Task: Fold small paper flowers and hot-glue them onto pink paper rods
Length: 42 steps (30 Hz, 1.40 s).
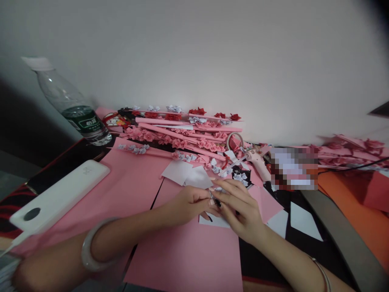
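Note:
Over the pink sheets, my left hand (185, 207) and my right hand (241, 209) meet with fingertips pinched together. Between them is a small piece of folded white paper (210, 195), mostly hidden by the fingers, so its shape is hard to make out. Directly below the hands lies a white paper square (217, 220) on a pink sheet (188, 255). Two more white squares (176, 172) rest just beyond the left hand. A pale pink glue gun (257, 164) lies behind the right hand, near folded white paper flowers (240, 177).
Pink paper rolls and flowers (179, 142) are piled along the wall, with a tape roll (234, 140) beside them. At left stand a water bottle (82, 117) and lies a white power bank (60, 198) with a cable. Orange paper (355, 211) lies at right.

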Motion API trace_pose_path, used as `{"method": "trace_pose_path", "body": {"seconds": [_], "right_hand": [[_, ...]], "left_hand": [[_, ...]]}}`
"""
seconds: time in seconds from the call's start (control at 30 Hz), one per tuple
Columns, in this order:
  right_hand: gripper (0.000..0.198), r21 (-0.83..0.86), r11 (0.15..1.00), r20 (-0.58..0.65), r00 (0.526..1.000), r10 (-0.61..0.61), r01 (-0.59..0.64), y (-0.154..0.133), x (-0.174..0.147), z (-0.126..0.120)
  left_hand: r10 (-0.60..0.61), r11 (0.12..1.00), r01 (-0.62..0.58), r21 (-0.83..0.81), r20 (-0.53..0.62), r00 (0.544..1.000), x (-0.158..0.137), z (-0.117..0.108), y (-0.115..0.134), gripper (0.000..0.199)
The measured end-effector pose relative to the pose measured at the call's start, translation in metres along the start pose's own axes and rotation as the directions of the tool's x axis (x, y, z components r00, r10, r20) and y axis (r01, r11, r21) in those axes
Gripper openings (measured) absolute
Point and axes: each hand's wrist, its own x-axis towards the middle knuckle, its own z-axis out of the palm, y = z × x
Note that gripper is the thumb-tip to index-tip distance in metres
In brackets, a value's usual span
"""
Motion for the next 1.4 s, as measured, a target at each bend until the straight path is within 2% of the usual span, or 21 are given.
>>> {"method": "trace_pose_path", "body": {"seconds": [0.3, 0.6, 0.73, 0.83, 1.03, 1.1, 1.2, 1.3, 1.4], "right_hand": [[0.046, -0.009, 0.999, 0.036, 0.998, -0.043, 0.043, 0.0034, 0.0001, -0.0028], [0.04, 0.06, 0.998, 0.057, 0.998, -0.017, 0.014, 0.0024, 0.0007, -0.0041], [0.029, 0.103, 0.994, 0.068, 0.997, 0.039, -0.046, 0.0009, 0.002, -0.0055], [0.03, 0.117, 0.988, 0.05, 0.994, 0.098, -0.103, -0.0001, 0.0015, -0.006], [0.025, 0.136, 0.951, -0.071, 0.954, 0.29, -0.279, 0.0052, -0.0021, -0.0038], [0.017, 0.13, 0.939, -0.022, 0.946, 0.323, -0.318, 0.0072, -0.0015, -0.0031], [0.012, 0.109, 0.951, 0.11, 0.954, 0.277, -0.289, 0.0079, 0.0006, -0.0021], [0.012, 0.132, 0.956, 0.235, 0.945, 0.227, -0.262, 0.0063, 0.0019, -0.0001], [0.014, 0.158, 0.943, 0.312, 0.921, 0.235, -0.294, 0.0044, 0.0022, 0.0019]], "left_hand": [[0.038, 0.999, -0.038, -0.015, -0.006, 0.999, -0.0017, -0.001, -0.0007, 0.026], [0.037, 0.999, -0.036, -0.024, 0.023, 0.999, -0.0011, -0.0041, -0.0022, 0.026], [0.008, 1.0, -0.007, -0.025, 0.011, 1.0, -0.0006, -0.0039, -0.0029, 0.028], [-0.008, 1.0, 0.008, -0.017, 0.013, 1.0, 0.0002, -0.0046, -0.0039, 0.03], [-0.049, 0.996, 0.047, 0.072, 0.023, 0.999, 0.0015, -0.006, -0.0074, 0.033], [-0.025, 0.987, 0.018, 0.16, 0.04, 0.999, 0.0011, -0.0054, -0.0073, 0.034], [0.001, 0.958, -0.021, 0.287, 0.073, 0.997, -0.001, -0.0045, -0.0065, 0.036], [-0.002, 0.941, -0.031, 0.338, 0.096, 0.995, -0.0037, -0.0045, -0.0069, 0.03], [-0.023, 0.936, -0.018, 0.35, 0.113, 0.993, -0.0053, -0.0045, -0.0081, 0.028]]}}
